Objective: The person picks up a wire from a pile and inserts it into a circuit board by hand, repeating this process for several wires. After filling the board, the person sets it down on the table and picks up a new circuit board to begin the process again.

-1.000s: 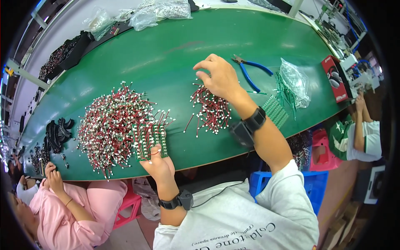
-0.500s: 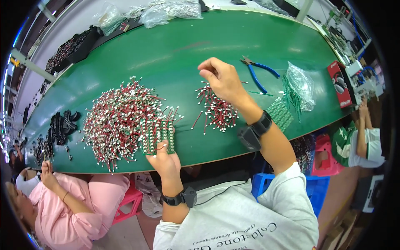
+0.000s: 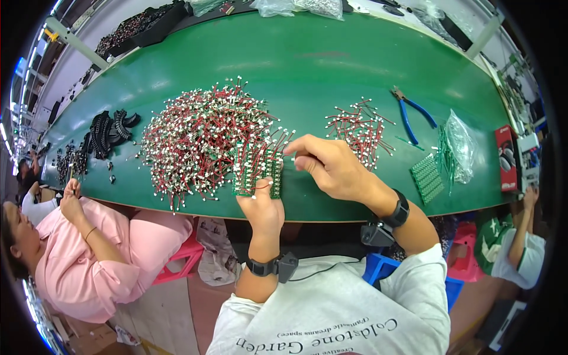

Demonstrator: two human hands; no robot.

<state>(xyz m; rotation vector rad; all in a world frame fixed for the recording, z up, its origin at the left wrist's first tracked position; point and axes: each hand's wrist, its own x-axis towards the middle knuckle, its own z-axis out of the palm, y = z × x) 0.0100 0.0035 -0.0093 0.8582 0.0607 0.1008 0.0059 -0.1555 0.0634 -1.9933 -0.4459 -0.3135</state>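
My left hand [image 3: 264,207] grips a green circuit board panel [image 3: 273,184] from its near edge, with the thumb on top. Rows of red wires with white connectors [image 3: 260,155] stand up from that panel. My right hand [image 3: 337,168] is beside the panel's right edge, fingers curled and index fingertip close to the wire ends. Whatever its thumb and index finger hold is too small to make out. Left of the panel, touching it, lies a large heap of red wires with white connectors [image 3: 201,139]. A smaller pile of the same wires [image 3: 360,133] is beyond my right hand.
Blue-handled cutters [image 3: 411,115], another green panel [image 3: 427,178], thin green strips [image 3: 445,151] and a clear plastic bag [image 3: 461,148] lie at right, near a red box [image 3: 507,157]. Black coiled parts [image 3: 106,135] are at left. A person in pink [image 3: 97,254] sits at left.
My right hand has come down from above the smaller wire pile to the panel's right edge. My left hand still holds the panel. The whole view has shifted, moving the table's things rightward.
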